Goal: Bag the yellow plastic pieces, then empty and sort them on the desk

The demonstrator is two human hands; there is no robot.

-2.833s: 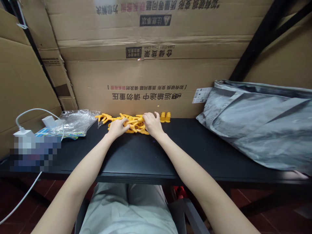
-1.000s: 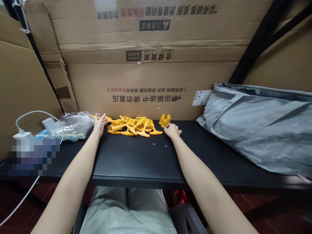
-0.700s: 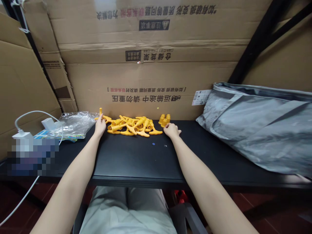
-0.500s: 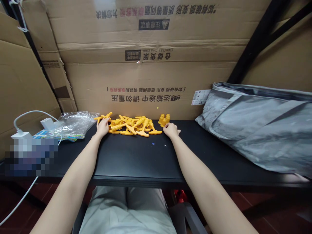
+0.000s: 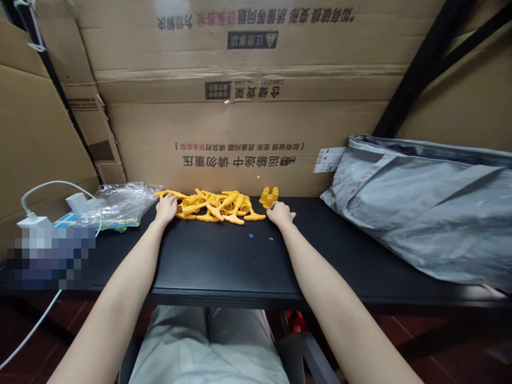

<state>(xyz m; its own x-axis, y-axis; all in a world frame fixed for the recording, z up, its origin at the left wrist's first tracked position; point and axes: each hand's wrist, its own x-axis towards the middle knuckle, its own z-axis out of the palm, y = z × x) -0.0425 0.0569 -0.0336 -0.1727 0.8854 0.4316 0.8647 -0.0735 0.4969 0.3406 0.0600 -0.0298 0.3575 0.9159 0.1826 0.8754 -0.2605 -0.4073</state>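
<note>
Resting over the black worktop (image 5: 224, 261), left hand (image 5: 166, 209) at yellow T-shaped pieces (image 5: 215, 211), right hand (image 5: 280, 214) beside upright yellow cups (image 5: 269, 200) — either hand's grip unclear.

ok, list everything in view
T-pieces: pile, uncountable, yellow, back centre
Caps: three, yellow, right of pile
Film: one heap, clear, left
Packet: one, multicoloured, under film
Plugs: two, white, left
Cable: one seen, white, left
Pixelated item: one, bluish, left
Bag: one, grey, right
Label: one, white, beside bag
Cardboard: several sheets, brown, back and sides
Bars: several, black, top corners
Table: one, black, centre
Chair: one, grey, bottom
Red thing: count unclear, under table
Floor: dark red, bottom
Left hand: one, at pile's left end
Right hand: one, beside caps
Trousers: one pair, pale grey, bottom
</note>
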